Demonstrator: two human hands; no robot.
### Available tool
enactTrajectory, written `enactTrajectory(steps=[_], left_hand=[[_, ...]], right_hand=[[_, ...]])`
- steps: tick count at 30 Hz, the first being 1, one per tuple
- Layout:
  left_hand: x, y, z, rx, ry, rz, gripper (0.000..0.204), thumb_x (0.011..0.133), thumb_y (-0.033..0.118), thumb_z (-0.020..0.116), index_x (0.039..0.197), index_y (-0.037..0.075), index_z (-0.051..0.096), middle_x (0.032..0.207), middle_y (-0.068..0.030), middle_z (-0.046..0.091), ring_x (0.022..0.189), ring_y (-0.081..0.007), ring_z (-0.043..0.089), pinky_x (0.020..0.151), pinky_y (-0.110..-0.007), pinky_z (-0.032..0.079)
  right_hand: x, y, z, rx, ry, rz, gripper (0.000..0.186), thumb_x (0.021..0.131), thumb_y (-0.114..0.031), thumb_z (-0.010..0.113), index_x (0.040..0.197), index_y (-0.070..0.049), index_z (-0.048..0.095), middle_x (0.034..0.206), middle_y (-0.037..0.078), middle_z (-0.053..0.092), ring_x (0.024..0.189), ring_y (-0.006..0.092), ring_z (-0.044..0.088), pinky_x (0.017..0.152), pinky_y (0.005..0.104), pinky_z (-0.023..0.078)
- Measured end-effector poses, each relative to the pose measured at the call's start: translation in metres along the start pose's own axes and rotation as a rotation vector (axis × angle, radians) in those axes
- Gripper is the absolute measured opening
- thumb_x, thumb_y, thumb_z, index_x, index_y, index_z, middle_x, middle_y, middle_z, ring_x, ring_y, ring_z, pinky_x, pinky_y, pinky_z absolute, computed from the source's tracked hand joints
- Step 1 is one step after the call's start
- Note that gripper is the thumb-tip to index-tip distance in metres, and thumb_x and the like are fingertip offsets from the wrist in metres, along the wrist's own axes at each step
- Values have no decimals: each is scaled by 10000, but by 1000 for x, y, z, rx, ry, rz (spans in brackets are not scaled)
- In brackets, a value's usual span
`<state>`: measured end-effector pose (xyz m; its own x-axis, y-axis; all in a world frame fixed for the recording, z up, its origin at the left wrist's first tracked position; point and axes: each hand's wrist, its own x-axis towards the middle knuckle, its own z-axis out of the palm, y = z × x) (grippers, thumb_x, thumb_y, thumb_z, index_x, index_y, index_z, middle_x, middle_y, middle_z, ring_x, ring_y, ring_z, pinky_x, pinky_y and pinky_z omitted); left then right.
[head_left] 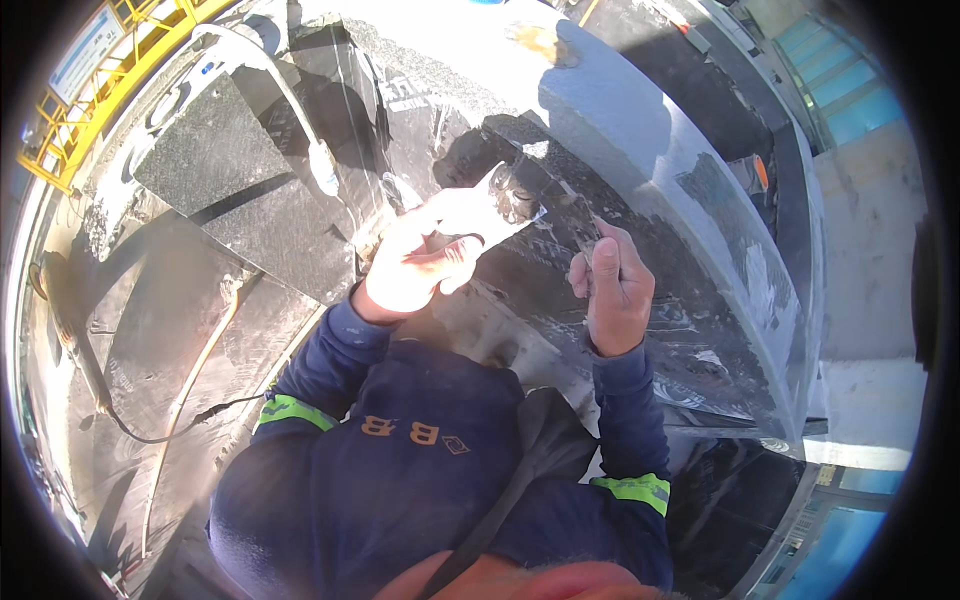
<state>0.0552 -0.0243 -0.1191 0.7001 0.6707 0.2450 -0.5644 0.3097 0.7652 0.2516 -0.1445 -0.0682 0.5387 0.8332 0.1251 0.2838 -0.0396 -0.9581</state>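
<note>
My left hand [412,262], washed out by sunlight, is closed on a pale flat tool [492,208] with dark grey material on its upper end; its exact kind is unclear. My right hand [615,290] is closed, thumb up, around a thin small tool [590,238], mostly hidden by the fingers, just right of the left hand's tool. Both hands are over a dark, dusty stone surface [650,270] smeared with pale residue, beside a curved light grey ledge [700,210].
Dark slabs [220,150] lie at upper left, near a white cable [290,100]. A long-bodied tool [60,320] with a black cord and a tan hose [205,360] are at left. A yellow railing [110,105] stands beyond. An orange-and-grey tool [750,175] rests at upper right.
</note>
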Motion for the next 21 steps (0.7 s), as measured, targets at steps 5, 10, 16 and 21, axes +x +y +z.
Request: enactTrajectory(steps=[5, 10, 16, 21], left_hand=[[14, -17, 4, 822, 90, 482, 414, 959, -18, 540, 1363, 1, 454, 942, -97, 594, 690, -140, 529, 608, -263, 448], [21, -16, 15, 1122, 5, 640, 355, 868, -78, 580, 1220, -82, 546, 1145, -229, 607, 1010, -394, 586, 873, -408, 499], [24, -12, 18, 1295, -56, 755, 387, 834, -117, 564, 1217, -68, 554, 1190, -209, 623, 1051, -382, 593, 916, -418, 492], [27, -14, 13, 1296, -43, 748, 377, 827, -118, 581, 1197, -45, 567, 1147, -225, 607, 1021, -372, 610, 882, -394, 498]], right_hand=[[-2, -15, -2, 333, -165, 185, 401, 1048, -296, 461, 1182, 64, 578, 743, 65, 602, 519, 92, 507, 464, 234, 372], [2, -19, 0, 393, -199, 256, 380, 1045, -276, 464, 1184, 61, 572, 792, 59, 599, 534, 96, 510, 470, 234, 376], [2, -18, -2, 371, -203, 255, 354, 1038, -269, 487, 1210, 29, 573, 852, 46, 611, 552, 96, 512, 482, 230, 387], [3, -18, -2, 440, -162, 347, 357, 1035, -276, 500, 1230, 16, 564, 880, 41, 610, 578, 104, 516, 485, 222, 384]])
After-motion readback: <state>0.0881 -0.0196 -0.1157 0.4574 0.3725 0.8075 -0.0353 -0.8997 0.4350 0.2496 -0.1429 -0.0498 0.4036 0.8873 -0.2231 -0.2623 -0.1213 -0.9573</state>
